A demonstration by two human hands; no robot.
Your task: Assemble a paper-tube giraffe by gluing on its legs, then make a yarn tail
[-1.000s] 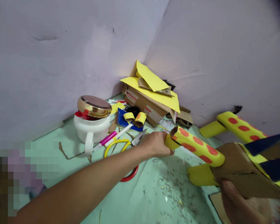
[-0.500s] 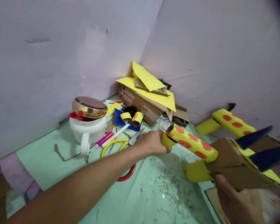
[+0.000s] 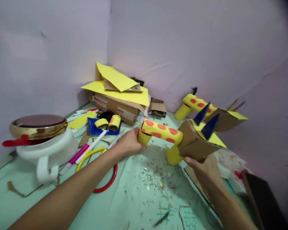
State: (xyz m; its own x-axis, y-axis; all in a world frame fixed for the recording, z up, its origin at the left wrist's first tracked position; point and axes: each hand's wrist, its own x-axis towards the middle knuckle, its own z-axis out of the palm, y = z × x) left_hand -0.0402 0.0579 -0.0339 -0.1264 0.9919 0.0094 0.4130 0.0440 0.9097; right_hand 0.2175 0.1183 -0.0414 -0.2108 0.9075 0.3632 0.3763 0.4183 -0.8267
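A cardboard animal figure (image 3: 162, 131) has a yellow tube body with orange spots, yellow tube legs, a box head and two dark blue pointed pieces on top. My left hand (image 3: 132, 142) is closed round its yellow leg at the left end. Under the box head, my right hand (image 3: 204, 167) grips the cardboard, its thumb at the lower edge and its other fingers hidden. Behind it stands a similar spotted figure (image 3: 200, 103) with a black tuft, touched by neither hand. Scissors (image 3: 90, 155) with yellow and red handles lie beneath my left forearm.
A white mug (image 3: 48, 153) with a gold-rimmed lid and red spoon stands left. Markers (image 3: 79, 154) lie beside it. Yellow sheets (image 3: 124, 95) top a cardboard box (image 3: 115, 107) at the back. Short yellow rolls (image 3: 114, 123) rest on a blue piece. Scraps (image 3: 158, 179) litter the green cloth.
The view has turned to the right, so everything sits further left in the picture. The dark blue pieces look more upright. Both hands still hold the figure.
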